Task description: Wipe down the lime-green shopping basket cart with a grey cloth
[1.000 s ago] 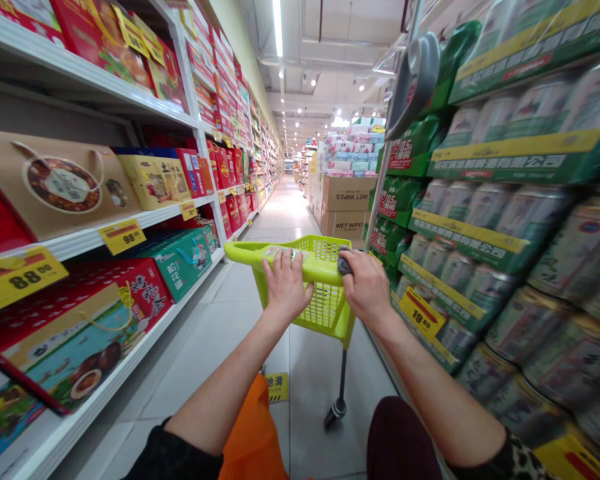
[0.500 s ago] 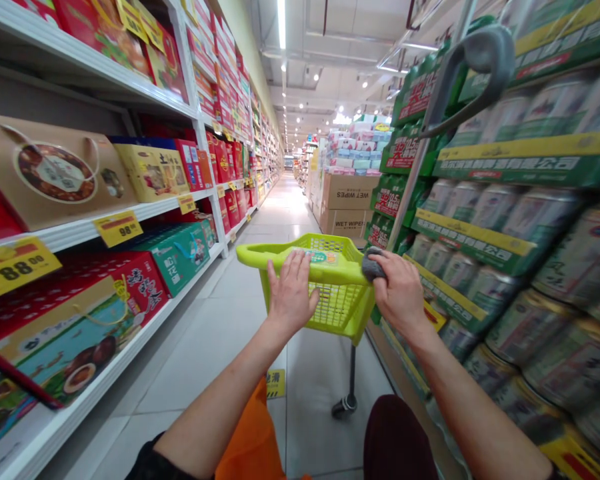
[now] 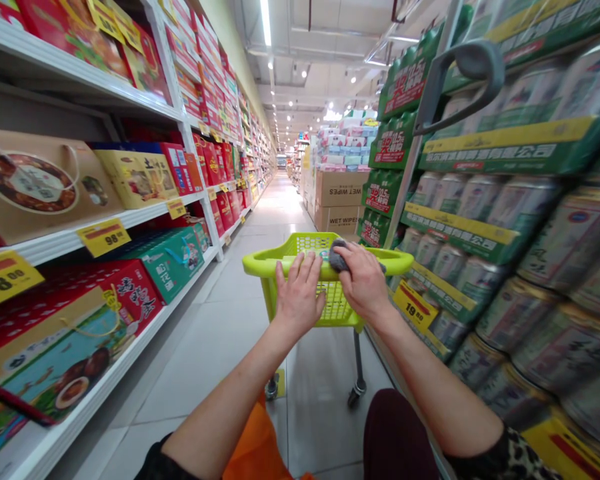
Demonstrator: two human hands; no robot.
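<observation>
The right hand (image 3: 366, 281) is closed around a small, dark grey, soft cloth (image 3: 338, 257), pressing it onto the top of the lime-green plastic handle bar (image 3: 396, 261), just right of the bar's middle. Beside it, the left hand (image 3: 299, 295) is clasped over the bar left of the middle, fingers close together on top and thumb lower down, on the near side. The bar forms the near edge of a lime-green plastic basket cart (image 3: 333, 293) with latticed sides, standing on the pale tiled floor (image 3: 310, 427) on dark caster wheels (image 3: 356, 393).

The cart's right side is near a tall stack of green-and-silver drink cans (image 3: 485, 200); a white metal shelf (image 3: 145, 217) of boxed goods runs along the left. Because the casters roll freely, uneven pressure on the bar could swing the cart into the cans. A loose grip could let the cloth bunch up or slip into the basket.
</observation>
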